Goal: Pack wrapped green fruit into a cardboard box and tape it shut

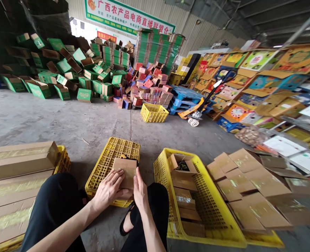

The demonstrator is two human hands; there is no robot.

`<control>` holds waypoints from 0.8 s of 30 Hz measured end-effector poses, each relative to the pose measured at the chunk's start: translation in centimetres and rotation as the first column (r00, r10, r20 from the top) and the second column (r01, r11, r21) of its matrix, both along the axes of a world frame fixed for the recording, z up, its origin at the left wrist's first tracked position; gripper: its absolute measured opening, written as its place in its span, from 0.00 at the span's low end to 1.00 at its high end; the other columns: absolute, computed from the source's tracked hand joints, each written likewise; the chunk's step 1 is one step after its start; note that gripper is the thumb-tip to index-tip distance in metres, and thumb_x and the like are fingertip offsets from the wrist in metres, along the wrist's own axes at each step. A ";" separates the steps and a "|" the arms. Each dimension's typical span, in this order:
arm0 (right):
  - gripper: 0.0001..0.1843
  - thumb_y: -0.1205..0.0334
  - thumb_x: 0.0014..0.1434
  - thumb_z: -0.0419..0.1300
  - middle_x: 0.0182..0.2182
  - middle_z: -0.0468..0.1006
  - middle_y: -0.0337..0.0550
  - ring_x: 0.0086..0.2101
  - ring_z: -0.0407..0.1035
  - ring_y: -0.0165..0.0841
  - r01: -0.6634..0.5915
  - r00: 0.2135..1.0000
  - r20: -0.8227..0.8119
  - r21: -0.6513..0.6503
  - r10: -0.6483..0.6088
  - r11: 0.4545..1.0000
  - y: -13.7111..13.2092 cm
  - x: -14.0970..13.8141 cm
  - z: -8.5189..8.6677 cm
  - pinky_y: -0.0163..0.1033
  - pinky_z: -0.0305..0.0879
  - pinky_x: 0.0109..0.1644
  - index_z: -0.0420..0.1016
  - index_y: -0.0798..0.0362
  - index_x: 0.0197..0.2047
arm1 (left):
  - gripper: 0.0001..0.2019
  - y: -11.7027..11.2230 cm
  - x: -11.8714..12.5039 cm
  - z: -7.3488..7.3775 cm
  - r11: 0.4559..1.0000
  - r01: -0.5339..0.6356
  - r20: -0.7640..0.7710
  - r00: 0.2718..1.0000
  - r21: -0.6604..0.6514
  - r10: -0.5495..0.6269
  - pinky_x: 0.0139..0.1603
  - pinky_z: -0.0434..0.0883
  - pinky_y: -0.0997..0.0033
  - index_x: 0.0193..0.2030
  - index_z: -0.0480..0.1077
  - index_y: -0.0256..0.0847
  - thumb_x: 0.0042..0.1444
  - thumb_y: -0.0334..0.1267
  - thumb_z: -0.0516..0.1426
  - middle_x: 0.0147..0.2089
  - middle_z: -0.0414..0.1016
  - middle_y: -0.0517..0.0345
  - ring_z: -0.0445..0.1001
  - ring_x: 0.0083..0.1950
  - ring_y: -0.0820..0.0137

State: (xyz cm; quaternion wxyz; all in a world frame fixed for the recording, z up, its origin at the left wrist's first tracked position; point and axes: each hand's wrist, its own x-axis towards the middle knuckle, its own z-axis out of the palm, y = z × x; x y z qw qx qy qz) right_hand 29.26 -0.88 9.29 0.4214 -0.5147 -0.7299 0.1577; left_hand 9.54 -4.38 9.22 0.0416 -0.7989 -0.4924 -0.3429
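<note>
A small brown cardboard box (127, 173) rests on an upturned yellow plastic crate (98, 161) in front of my knees. My left hand (110, 185) grips its left side, fingers over the top flap. Against the right side lies my right hand (140, 189), with its thumb on the near edge. The two hands hold the box between them. Something black and yellow (124, 156), partly hidden, pokes out behind the box; its kind is unclear. Right of my knee, a long yellow crate (212, 206) holds several small cartons, one open-topped carton (182, 164) with dark contents.
Taped cartons (18, 161) sit stacked on a crate at left. Flattened-looking cartons (249, 185) lie at far right. Farther off are a yellow crate (155, 113), an orange pallet jack (194, 112), blue pallets (183, 94), and piles of green boxes (84, 94).
</note>
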 end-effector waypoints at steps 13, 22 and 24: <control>0.25 0.55 0.79 0.47 0.60 0.82 0.54 0.58 0.80 0.44 -0.044 0.996 0.078 0.056 0.039 0.997 -1.7 1.0 1.3 0.48 0.78 0.64 0.77 0.51 0.69 | 0.34 0.8 3.6 1.3 0.998 -0.040 -0.138 0.990 -0.058 0.031 0.75 0.62 0.42 0.78 0.61 0.46 0.70 0.55 0.58 0.75 0.68 0.42 0.67 0.74 0.46; 0.22 0.60 0.73 0.54 0.65 0.78 0.52 0.64 0.74 0.43 -0.148 0.978 0.143 -0.037 0.152 0.988 5.0 1.8 4.0 0.49 0.72 0.69 0.81 0.51 0.64 | 0.32 1.4 2.5 0.1 0.999 0.028 -0.122 0.992 0.030 -0.024 0.73 0.67 0.41 0.74 0.67 0.45 0.71 0.60 0.56 0.70 0.73 0.42 0.71 0.71 0.48; 0.22 0.60 0.72 0.56 0.66 0.77 0.50 0.65 0.73 0.43 -0.174 0.976 0.121 -0.065 0.181 0.983 6.4 1.8 4.2 0.50 0.72 0.69 0.81 0.50 0.64 | 0.31 1.4 2.3 -0.2 0.997 0.051 -0.126 0.991 0.058 -0.044 0.73 0.68 0.42 0.72 0.69 0.43 0.71 0.61 0.56 0.68 0.75 0.42 0.72 0.70 0.49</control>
